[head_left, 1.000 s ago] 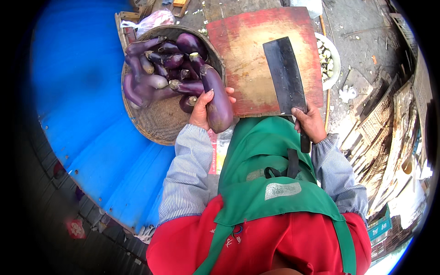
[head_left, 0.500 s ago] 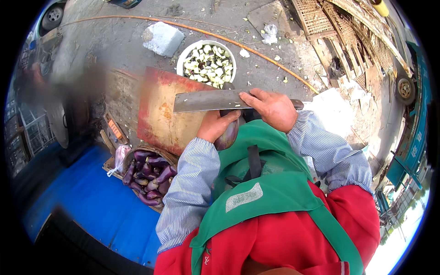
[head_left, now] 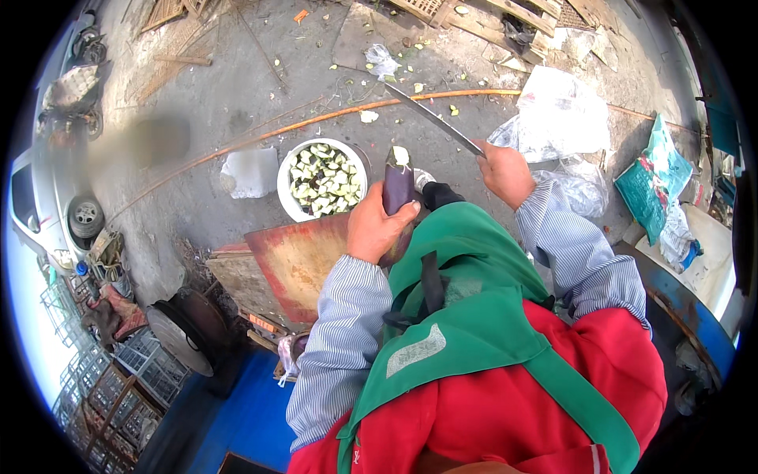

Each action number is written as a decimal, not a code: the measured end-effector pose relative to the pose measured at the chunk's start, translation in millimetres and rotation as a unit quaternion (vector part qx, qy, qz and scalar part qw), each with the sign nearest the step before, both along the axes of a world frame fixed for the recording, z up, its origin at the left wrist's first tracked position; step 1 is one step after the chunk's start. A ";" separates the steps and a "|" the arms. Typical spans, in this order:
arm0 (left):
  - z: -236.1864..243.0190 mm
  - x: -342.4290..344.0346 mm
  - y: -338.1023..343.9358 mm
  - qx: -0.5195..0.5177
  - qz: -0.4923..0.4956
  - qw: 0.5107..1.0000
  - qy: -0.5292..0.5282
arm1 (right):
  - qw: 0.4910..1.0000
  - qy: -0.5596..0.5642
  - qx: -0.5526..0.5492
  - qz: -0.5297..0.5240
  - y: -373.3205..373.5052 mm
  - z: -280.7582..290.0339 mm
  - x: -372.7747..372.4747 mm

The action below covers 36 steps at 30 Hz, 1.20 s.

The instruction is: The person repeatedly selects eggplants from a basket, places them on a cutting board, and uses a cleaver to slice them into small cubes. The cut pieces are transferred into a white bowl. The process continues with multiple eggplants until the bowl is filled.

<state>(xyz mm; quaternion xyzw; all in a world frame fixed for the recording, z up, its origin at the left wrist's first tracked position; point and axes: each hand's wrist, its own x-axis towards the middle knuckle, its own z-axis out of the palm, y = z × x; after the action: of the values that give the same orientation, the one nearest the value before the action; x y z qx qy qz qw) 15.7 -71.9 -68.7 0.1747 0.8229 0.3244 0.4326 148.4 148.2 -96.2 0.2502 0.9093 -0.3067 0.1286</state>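
My left hand (head_left: 379, 224) is closed around a dark purple eggplant (head_left: 400, 183), which stands nearly upright with its pale cut top showing. In my right hand (head_left: 505, 174) is a large knife (head_left: 434, 117), raised to the right of the eggplant and apart from it, its blade pointing up and to the left. Beyond my left hand sits a round white tub (head_left: 286, 192) full of cut eggplant chunks (head_left: 324, 180). Beneath my left wrist lies a worn board (head_left: 296, 265) with red edges.
An orange hose (head_left: 316, 120) crosses the ground behind the tub, beside a whitish block (head_left: 251, 172). Plastic sheeting (head_left: 557, 118) and a teal bag (head_left: 647, 178) lie to the right. At the lower left are a blue surface (head_left: 237, 411) and a round dark object (head_left: 185, 332).
The knife has lifted off the eggplant and swung up to the right. My left hand now holds the eggplant more upright. The view has turned, and the basket of eggplants is mostly hidden.
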 end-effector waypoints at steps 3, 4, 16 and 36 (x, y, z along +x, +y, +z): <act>1.6 -2.1 23.9 -0.044 -0.058 0.996 0.048 | 0.991 0.130 -0.028 0.033 -1.6 31.1 16.7; 1.1 -1.8 27.8 -0.031 -0.074 0.995 0.061 | 0.987 0.154 -0.019 0.037 -9.0 43.1 15.3; 1.6 7.2 39.3 0.037 -0.138 0.986 0.089 | 0.985 0.167 0.012 -0.028 -25.2 32.0 38.7; 9.1 18.7 8.6 0.183 0.175 0.904 -0.345 | 0.994 0.109 0.011 -0.026 -27.0 38.3 21.4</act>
<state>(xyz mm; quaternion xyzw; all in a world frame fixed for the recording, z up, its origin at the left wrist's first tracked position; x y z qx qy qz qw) 34.4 -63.3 -59.6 -0.0187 0.5660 0.5798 0.5857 169.8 121.2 -57.9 0.2405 0.9144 -0.3251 0.0175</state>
